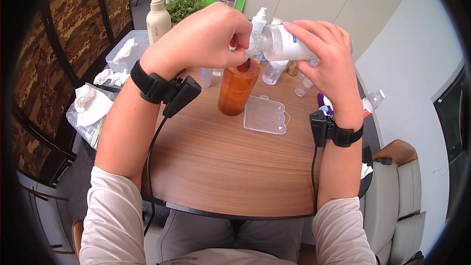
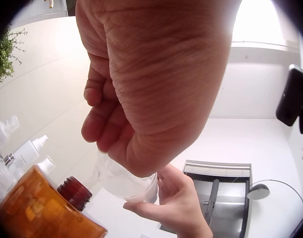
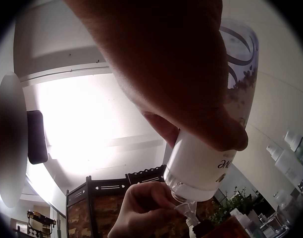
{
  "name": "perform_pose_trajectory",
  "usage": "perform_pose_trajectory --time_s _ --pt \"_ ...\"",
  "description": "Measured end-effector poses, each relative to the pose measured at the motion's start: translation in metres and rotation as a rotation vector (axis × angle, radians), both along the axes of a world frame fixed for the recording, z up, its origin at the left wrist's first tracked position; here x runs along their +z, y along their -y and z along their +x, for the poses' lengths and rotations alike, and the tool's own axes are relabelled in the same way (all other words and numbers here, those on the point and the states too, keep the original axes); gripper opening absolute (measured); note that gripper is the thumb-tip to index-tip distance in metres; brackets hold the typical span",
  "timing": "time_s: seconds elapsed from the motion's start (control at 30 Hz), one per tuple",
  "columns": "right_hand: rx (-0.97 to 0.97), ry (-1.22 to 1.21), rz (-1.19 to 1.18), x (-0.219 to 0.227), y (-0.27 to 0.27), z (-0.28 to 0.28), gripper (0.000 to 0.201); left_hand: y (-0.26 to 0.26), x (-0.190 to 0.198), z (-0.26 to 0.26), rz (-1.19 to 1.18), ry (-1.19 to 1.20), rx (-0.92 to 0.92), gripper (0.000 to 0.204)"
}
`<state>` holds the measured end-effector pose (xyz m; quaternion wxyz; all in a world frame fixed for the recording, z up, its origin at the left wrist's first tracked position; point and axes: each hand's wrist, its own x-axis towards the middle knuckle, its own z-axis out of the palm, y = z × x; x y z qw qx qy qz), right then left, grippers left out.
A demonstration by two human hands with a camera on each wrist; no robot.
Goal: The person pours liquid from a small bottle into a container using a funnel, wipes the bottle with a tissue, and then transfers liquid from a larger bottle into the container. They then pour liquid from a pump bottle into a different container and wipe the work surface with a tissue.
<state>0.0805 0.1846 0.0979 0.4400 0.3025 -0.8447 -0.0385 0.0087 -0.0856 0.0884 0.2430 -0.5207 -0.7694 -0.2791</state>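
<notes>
My left hand pinches a small clear funnel over the threaded neck of an amber bottle. This bottle stands upright on the table. My right hand grips a white-labelled clear bottle, tipped on its side with its mouth pointing left into the funnel. In the right wrist view the same tipped bottle slants mouth down, and something white shows in the funnel's stem. A clear plastic lid-like tray lies on the table beside the amber bottle.
Behind the hands stand a white spray bottle, a beige pump bottle and a green plant. Small clear bottles are grouped beyond the amber one. Crumpled tissues lie at the left, and a clear bottle lies at the right edge.
</notes>
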Motion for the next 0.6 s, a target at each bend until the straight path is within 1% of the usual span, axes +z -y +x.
perform_pose_trajectory --time_s 0.6 --pt "0.006 -0.012 0.000 0.0005 -0.0001 0.0002 0.068 0.0001 0.0007 0.0010 0.009 -0.005 -0.007 0.013"
